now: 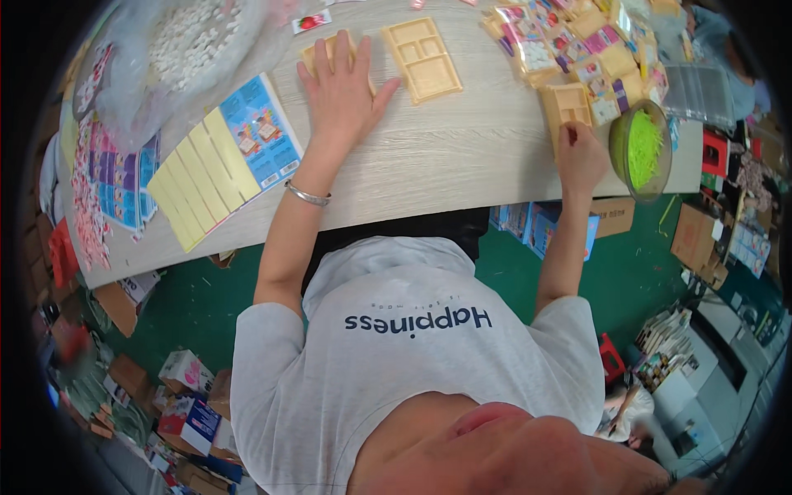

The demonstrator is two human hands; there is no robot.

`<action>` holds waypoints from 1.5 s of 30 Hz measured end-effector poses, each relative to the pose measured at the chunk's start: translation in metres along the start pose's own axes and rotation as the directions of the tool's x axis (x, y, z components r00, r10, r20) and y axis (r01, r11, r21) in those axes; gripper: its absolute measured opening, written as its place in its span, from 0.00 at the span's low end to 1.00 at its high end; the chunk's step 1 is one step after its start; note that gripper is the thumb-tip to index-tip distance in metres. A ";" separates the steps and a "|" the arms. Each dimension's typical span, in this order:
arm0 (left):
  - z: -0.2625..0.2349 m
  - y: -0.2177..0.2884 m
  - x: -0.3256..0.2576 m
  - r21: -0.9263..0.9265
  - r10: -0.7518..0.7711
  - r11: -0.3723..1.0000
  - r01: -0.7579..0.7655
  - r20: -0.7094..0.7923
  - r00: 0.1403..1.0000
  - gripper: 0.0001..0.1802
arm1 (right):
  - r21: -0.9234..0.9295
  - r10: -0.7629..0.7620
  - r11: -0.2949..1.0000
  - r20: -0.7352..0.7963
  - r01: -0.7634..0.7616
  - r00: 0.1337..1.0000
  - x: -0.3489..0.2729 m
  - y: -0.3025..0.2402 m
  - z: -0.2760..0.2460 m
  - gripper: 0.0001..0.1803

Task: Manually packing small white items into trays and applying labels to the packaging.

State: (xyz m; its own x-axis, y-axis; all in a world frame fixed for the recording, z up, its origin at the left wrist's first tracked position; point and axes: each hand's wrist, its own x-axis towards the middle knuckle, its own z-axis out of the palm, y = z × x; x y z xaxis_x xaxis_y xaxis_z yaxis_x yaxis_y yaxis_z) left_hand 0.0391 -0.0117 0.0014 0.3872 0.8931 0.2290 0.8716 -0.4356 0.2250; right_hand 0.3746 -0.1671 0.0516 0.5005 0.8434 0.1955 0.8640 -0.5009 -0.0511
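Note:
My left hand [340,95] lies flat with its fingers spread over a small beige compartment tray [310,56], which it mostly covers. To the right of that hand a second beige tray [433,74] rests on the table, its divided compartments facing up and showing nothing inside. My right hand [581,155] is closed, fingers bent at the near edge of another beige compartment tray [569,103]. The fingertips are partly hidden there. Just right of this hand stands a clear bowl [617,157] of bright green shredded filler [644,148].
A heap of filled trays and small packets [590,49] lies at the far right, with a clear plastic box [697,92] beside it. On the left are yellow-and-blue printed card sheets [227,161], a plastic bag of white pellets [194,45] and pink-and-white bits [91,198].

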 end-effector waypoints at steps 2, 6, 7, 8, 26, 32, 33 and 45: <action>-0.003 0.021 0.007 -0.011 0.073 0.997 -0.073 -0.034 0.997 0.42 | -0.024 0.017 1.000 -0.046 -0.018 0.999 0.001 -0.004 0.000 0.12; 0.009 0.048 0.019 -0.003 0.071 0.997 -0.071 0.020 0.997 0.38 | -0.100 -0.046 0.994 0.008 0.046 0.999 0.003 0.006 0.008 0.12; 0.011 0.045 0.019 -0.005 0.071 0.998 -0.070 0.050 0.996 0.37 | -0.087 -0.096 0.992 -0.003 0.095 0.995 0.005 0.007 0.010 0.12; 0.013 0.041 0.018 -0.004 0.067 0.998 -0.067 0.079 0.995 0.35 | -0.072 -0.148 0.987 -0.014 0.147 0.989 0.005 0.008 0.011 0.12; 0.008 -0.041 -0.030 -0.373 0.086 0.922 -0.106 -0.069 0.994 0.29 | 0.319 -0.238 0.926 0.082 0.201 0.968 -0.009 -0.222 0.042 0.11; -0.010 -0.033 -0.028 -0.114 0.112 0.985 -0.131 -0.156 0.981 0.38 | 0.620 -0.135 0.766 -0.104 0.171 0.985 -0.009 -0.166 0.002 0.13; -0.019 -0.030 -0.033 -0.124 0.122 0.982 -0.142 -0.152 0.981 0.38 | 0.583 -0.015 0.809 -0.108 0.076 0.994 -0.006 -0.134 -0.006 0.14; -0.022 -0.030 -0.030 0.012 0.051 0.999 -0.051 0.028 0.998 0.47 | 0.174 -0.054 0.984 0.059 0.043 0.997 0.000 0.026 0.000 0.11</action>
State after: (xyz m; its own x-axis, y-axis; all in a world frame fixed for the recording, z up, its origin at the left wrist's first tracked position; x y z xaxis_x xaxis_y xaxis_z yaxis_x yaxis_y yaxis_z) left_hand -0.0055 -0.0278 0.0084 0.4391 0.8727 0.2135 0.8543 -0.4792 0.2015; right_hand 0.3968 -0.1804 0.0504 0.4555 0.8791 0.1400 0.8810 -0.4227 -0.2123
